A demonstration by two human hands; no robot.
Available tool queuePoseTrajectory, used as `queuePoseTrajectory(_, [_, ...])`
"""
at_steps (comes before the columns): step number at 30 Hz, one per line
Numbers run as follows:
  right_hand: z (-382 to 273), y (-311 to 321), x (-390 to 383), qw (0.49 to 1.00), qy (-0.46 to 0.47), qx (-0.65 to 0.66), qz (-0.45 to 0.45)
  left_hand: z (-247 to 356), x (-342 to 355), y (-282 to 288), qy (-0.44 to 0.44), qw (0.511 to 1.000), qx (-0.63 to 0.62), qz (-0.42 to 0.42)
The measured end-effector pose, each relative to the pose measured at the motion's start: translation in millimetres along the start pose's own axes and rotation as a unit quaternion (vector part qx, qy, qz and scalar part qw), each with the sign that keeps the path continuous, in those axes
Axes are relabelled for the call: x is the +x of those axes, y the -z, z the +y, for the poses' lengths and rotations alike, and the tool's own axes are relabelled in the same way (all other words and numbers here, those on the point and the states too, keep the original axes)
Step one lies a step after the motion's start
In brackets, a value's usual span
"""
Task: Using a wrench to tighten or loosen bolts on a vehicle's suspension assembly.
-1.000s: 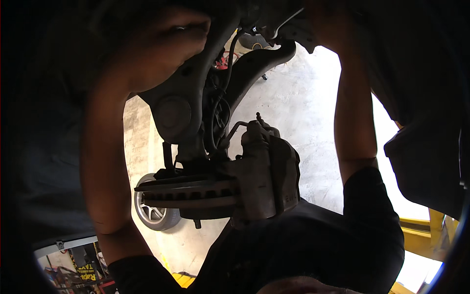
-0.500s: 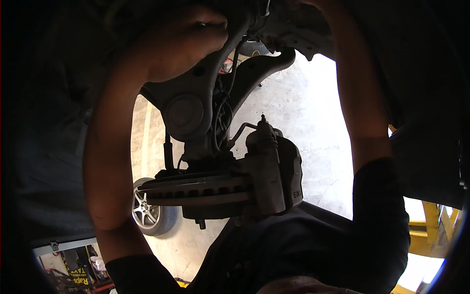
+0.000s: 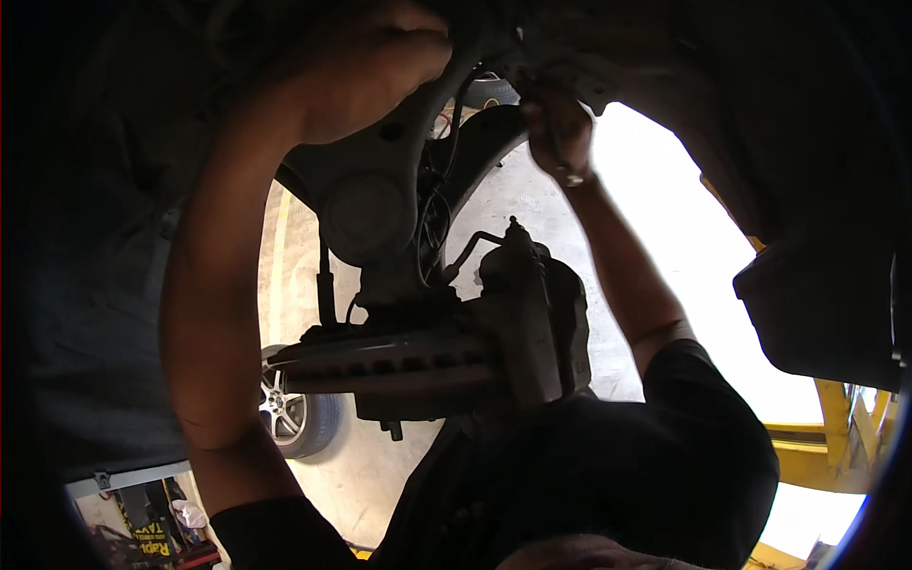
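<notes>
My left hand [image 3: 375,81] is closed, its knuckles turned toward me, beside the upper end of the dark suspension arm [image 3: 399,176]. What its fingers wrap round is hidden in shadow. Across from it, my right hand [image 3: 562,133] is closed near the far end of the curved control arm [image 3: 489,142]. A small shiny metal bit [image 3: 574,179] shows at the heel of that hand; the rest of what it grips is too dark to make out. Below both hands hang the brake disc [image 3: 399,366] and the brake caliper [image 3: 532,328], with thin hoses running upward.
A wheel with silver spokes [image 3: 299,413] lies on the pale floor [image 3: 380,484] at the lower left. Yellow lift parts [image 3: 807,461] stand at the lower right. Dark body panels of the vehicle [image 3: 817,313] surround the opening.
My right hand has come down and left from the top edge to the control arm's end, its elbow bending inward. My left hand has barely shifted.
</notes>
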State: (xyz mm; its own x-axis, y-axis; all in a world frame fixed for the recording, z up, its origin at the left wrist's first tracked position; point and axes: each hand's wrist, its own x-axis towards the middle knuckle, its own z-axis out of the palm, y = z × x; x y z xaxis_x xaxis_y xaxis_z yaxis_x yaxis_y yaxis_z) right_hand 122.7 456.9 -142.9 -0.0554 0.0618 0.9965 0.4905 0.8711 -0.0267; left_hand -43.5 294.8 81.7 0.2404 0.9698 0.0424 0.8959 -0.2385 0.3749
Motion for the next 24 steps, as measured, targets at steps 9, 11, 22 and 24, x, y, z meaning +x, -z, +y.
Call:
queuePoseTrajectory(9, [-24,20,11,0.967,-0.186,0.165,0.057,-61,9,-13,-0.089,0.984,-0.096,0.119])
queuePoseTrajectory(11, [2,26,-1,0.836,-0.294,0.446,0.125,-70,16,-16,-0.106,0.982,-0.091,0.125])
queuePoseTrajectory(22, [-59,87,170,0.939,-0.255,-0.054,-0.225,-78,22,-15,-0.098,0.978,-0.158,0.089])
queuePoseTrajectory(24, [-61,86,184,0.915,-0.267,-0.07,-0.293,-78,19,-13,-0.108,0.979,-0.145,0.089])
